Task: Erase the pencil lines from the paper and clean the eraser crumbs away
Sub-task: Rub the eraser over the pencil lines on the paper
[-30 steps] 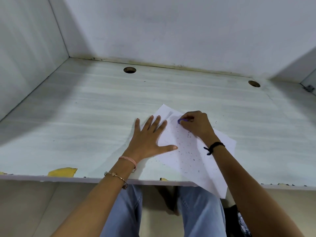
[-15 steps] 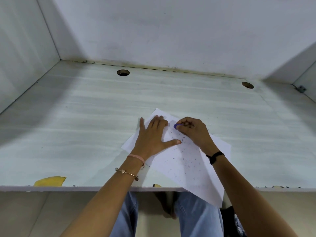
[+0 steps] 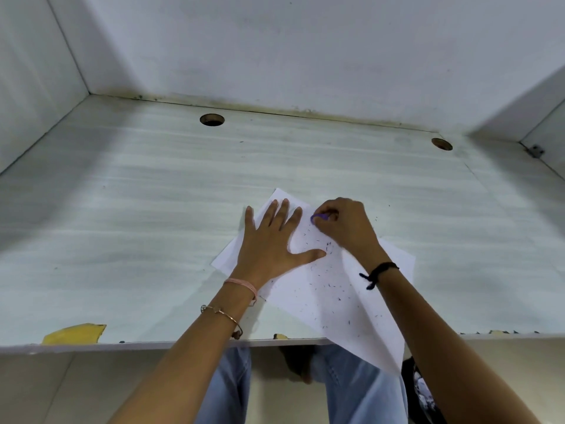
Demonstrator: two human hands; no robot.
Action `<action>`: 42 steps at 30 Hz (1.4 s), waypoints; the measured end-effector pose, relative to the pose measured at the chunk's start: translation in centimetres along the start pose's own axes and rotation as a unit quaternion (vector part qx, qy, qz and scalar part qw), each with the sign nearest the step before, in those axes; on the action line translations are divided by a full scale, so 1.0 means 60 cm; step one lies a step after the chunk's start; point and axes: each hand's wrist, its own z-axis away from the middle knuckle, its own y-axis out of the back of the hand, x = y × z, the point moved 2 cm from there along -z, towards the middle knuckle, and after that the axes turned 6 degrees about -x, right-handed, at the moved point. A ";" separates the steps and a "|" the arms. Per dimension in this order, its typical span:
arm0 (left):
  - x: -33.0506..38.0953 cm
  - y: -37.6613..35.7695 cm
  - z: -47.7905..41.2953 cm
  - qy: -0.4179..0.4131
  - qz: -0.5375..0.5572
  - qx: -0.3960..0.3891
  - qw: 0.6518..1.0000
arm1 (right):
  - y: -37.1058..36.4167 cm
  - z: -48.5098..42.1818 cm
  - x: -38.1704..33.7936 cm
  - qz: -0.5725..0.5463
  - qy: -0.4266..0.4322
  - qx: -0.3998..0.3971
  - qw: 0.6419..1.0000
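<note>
The right hand (image 3: 345, 228) pinched the purple eraser (image 3: 319, 217) near the far corner of the paper (image 3: 360, 325), fingers curled round it, the tip seemingly touching the sheet. The left hand (image 3: 272, 243) lay flat on the paper just left of the eraser, fingers spread. The crumbs (image 3: 328, 283) were scattered toward the paper's near, overhanging end.

Pale wood-grain desk (image 3: 128, 215), two cable holes (image 3: 212, 119), white walls (image 3: 305, 47)

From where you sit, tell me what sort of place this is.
Probably a study carrel or partitioned desk: pale desktop walled on three sides, round cable holes at the back, a sheet of paper lying on it.
</note>
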 end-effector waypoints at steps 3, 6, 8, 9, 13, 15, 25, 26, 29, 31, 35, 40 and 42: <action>-0.001 -0.004 -0.001 -0.004 -0.022 0.013 1.000 | -0.015 0.017 -0.015 0.033 0.042 -0.057 0.997; -0.001 -0.002 0.000 0.001 0.001 0.002 1.000 | 0.013 -0.010 0.010 0.032 -0.020 -0.007 0.999; 0.000 0.001 0.000 -0.001 0.003 0.002 1.000 | 0.014 -0.015 0.006 0.040 -0.022 -0.006 0.999; 0.000 -0.001 -0.001 -0.002 -0.001 0.002 1.000 | 0.006 -0.010 -0.004 0.052 -0.003 -0.024 0.998; 0.000 -0.002 0.000 -0.002 -0.009 -0.004 1.000 | -0.005 0.003 -0.010 0.076 0.023 -0.042 0.996; 0.001 0.001 0.002 0.000 0.000 -0.008 1.000 | 0.022 -0.017 0.011 0.060 -0.026 0.004 0.998; 0.001 0.001 0.002 -0.001 0.000 -0.007 1.000 | 0.027 -0.028 0.009 0.113 -0.010 -0.010 0.994; 0.002 0.003 0.004 -0.002 0.000 -0.007 1.000 | 0.031 -0.032 0.010 0.110 -0.016 -0.005 0.994; 0.001 0.001 0.000 -0.003 -0.005 -0.004 1.000 | 0.002 -0.003 -0.018 0.109 0.063 -0.057 0.990; 0.000 -0.001 -0.001 -0.004 -0.016 -0.003 1.000 | -0.016 0.014 -0.022 0.114 0.091 -0.082 0.986; 0.001 0.002 0.002 -0.003 0.003 -0.007 1.000 | 0.023 -0.031 0.007 0.106 0.003 -0.029 0.994; 0.000 -0.002 -0.001 -0.004 -0.012 0.003 1.000 | -0.010 0.018 -0.033 0.079 0.092 -0.107 0.987; 0.000 -0.002 -0.001 -0.003 -0.009 -0.003 1.000 | -0.004 0.011 -0.017 0.077 0.070 -0.092 0.990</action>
